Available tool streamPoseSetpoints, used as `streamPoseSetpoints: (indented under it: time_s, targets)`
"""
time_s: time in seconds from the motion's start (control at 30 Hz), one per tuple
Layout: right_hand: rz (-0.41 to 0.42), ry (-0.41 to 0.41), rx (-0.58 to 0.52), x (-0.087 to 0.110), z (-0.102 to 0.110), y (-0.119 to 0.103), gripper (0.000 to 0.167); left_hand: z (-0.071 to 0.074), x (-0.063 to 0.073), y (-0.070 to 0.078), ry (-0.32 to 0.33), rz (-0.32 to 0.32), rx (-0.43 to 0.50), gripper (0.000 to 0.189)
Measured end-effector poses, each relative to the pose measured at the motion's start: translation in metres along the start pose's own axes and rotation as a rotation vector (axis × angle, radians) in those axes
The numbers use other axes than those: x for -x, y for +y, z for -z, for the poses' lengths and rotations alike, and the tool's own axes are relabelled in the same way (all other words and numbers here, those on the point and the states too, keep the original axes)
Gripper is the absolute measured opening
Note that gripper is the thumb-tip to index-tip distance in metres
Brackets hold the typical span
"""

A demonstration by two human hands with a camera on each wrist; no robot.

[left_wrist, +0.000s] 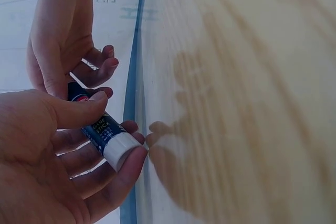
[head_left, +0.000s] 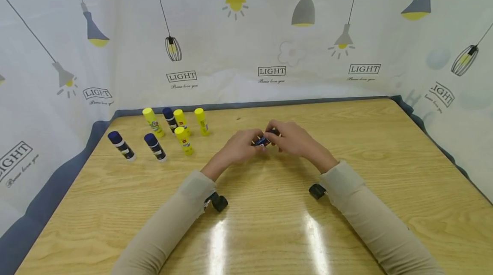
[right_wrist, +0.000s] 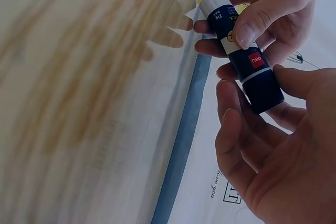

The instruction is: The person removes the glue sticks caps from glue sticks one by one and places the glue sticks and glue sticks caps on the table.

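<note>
A dark blue glue stick [right_wrist: 255, 61] with a white base and a red label is held above the table between both hands. My left hand [head_left: 240, 146] grips its body, thumb on top and fingers underneath, as the left wrist view shows. At the other end, my right hand [head_left: 295, 139] pinches the dark blue cap [right_wrist: 264, 92] between thumb and fingers. The cap sits on the tube. From the head view, the fingers cover much of the glue stick.
Left on the wooden table [head_left: 269, 223] stand several upright glue sticks: yellow ones, such as the front one [head_left: 184, 141], and dark blue ones, such as the leftmost [head_left: 121, 146]. A lamp-patterned white curtain [head_left: 231, 48] hangs behind the table's back edge.
</note>
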State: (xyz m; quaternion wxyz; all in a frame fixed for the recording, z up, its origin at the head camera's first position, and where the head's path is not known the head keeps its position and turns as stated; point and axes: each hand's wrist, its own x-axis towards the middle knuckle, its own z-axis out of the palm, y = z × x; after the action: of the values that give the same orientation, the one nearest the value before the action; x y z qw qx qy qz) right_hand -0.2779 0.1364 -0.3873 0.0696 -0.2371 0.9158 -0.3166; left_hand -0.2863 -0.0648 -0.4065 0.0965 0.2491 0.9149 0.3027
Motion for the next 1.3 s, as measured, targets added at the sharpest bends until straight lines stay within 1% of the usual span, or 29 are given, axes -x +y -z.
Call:
streamPoseSetpoints:
  time_s: [0.23,0.43,0.7,0.93,1.3]
  targets:
    - [-0.02,0.02,0.028,0.0012,0.0003,-0.0016,0.029,0.0004,0.0004,0.0003,0.001,-0.009,0.0,0.033]
    - [-0.007,0.022,0.027,0.0015,0.0,-0.0016,0.028,0.0008,0.0012,-0.0005,0.013,-0.03,-0.012,0.034]
    - [0.011,0.004,0.011,0.0007,0.0,-0.0021,0.027,0.0023,0.0014,-0.002,0.016,-0.026,-0.027,0.033]
    - [0.018,0.006,0.01,-0.0004,-0.0009,0.0005,0.026,0.002,0.0014,-0.003,0.019,-0.059,-0.028,0.03]
    - [0.011,0.005,0.012,0.0006,-0.0016,-0.0021,0.024,0.002,0.0013,-0.0041,-0.02,-0.031,-0.006,0.032]
